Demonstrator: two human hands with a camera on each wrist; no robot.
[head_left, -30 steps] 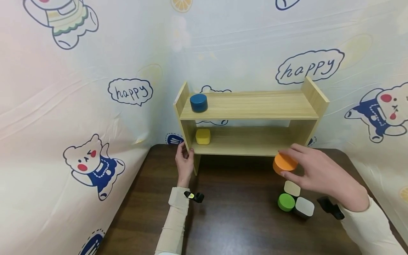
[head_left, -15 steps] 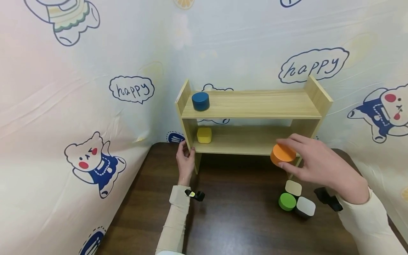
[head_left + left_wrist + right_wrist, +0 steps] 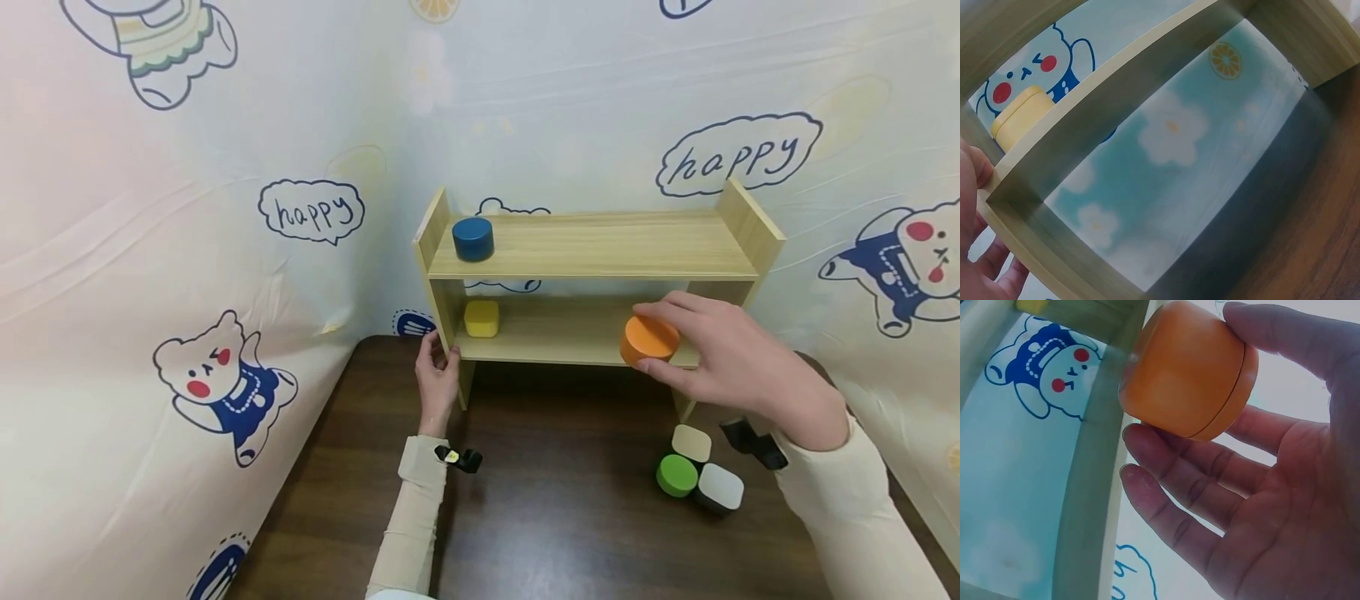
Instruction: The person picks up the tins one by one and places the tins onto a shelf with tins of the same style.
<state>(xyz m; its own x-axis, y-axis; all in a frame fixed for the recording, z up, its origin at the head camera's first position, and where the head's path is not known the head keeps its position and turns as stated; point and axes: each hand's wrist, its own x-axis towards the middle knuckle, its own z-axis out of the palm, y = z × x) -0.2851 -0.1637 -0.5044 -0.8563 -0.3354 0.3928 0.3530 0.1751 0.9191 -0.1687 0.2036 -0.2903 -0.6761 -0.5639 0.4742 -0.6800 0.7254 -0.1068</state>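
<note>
My right hand (image 3: 731, 358) pinches an orange round lidded tin (image 3: 649, 340) between thumb and fingers, in front of the right part of the wooden shelf (image 3: 592, 250). In the right wrist view the orange tin (image 3: 1188, 372) is close to the shelf board's edge. My left hand (image 3: 437, 379) grips the lower left side panel, thumb in front and fingers around the outside, as the left wrist view also shows. A blue round tin (image 3: 473, 240) stands at the left of the top board. Below it, a yellow square tin (image 3: 482, 319) sits on the middle board.
On the dark wooden table (image 3: 555, 508), right of centre, a beige-topped tin (image 3: 692, 442), a green round tin (image 3: 677, 476) and a white-topped tin (image 3: 721, 487) stand close together. A printed cloth (image 3: 525, 100) hangs behind the shelf.
My right hand has moved up and to the left with the orange tin, from above the tabletop tins to the middle board's front edge. The left hand has kept its grip on the panel.
</note>
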